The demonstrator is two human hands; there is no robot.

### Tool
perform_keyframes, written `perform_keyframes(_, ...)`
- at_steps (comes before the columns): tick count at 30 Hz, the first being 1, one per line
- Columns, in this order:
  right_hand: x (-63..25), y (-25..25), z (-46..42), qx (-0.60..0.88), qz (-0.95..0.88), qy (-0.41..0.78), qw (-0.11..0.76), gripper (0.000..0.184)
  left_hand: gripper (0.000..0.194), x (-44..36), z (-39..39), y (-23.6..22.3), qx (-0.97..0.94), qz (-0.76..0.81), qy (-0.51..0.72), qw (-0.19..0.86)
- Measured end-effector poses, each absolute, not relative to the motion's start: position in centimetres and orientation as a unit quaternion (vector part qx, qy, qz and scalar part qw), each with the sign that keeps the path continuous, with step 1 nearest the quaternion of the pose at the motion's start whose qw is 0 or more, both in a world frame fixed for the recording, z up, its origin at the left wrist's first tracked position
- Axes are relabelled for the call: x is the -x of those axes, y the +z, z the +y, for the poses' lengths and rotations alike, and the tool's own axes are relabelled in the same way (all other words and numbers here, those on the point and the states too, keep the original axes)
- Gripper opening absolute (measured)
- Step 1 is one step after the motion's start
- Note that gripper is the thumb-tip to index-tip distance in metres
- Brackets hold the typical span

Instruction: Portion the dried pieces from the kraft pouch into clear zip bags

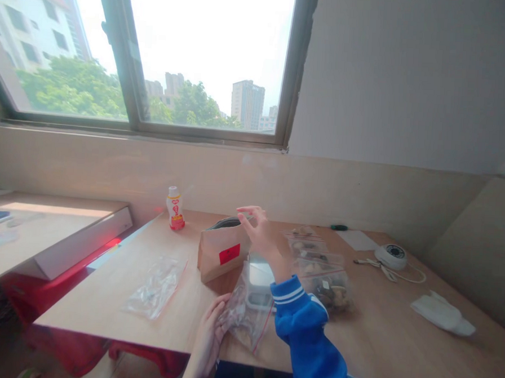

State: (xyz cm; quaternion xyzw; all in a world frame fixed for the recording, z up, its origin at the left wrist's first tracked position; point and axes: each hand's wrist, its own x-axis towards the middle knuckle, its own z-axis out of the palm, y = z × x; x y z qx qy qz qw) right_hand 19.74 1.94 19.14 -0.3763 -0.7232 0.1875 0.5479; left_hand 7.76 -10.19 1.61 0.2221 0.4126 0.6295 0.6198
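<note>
My left hand is closed on the edge of a clear zip bag with a red seal line, near the front edge of the table. My right hand hovers by the top right of a brown paper bag with a red label; its fingers are apart and I see nothing between them. The paper bag stands upright with its mouth open and a dark inside edge showing. Just behind the zip bag, partly covered by it, lies a flat silvery-white device, perhaps a small scale.
Another clear plastic bag lies left. Several filled zip bags overlap at right. A bottle stands at the back left. A white dome camera with cable, white paper and a white packet are farther right.
</note>
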Motion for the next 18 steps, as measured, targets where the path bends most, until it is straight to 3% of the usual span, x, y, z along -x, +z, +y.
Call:
perform_keyframes(5,-22.9,16.7,0.3,0.421,-0.661,0.217,0.582,0.030,0.039,-7.9,-10.1,2.0,-0.224,0.412,0.628,0.621)
perform_keyframes(11,-25.6,8.5,-2.0,0.504,-0.589,0.242,0.583,0.033,0.041,-8.0,-10.3,2.3,-0.221,0.414,0.639,0.609)
perform_keyframes(18,-24.7,3.1,-7.7,0.507,-0.501,0.425,0.558,0.046,0.039,-8.4,-10.7,3.0,-0.206,0.422,0.649,0.598)
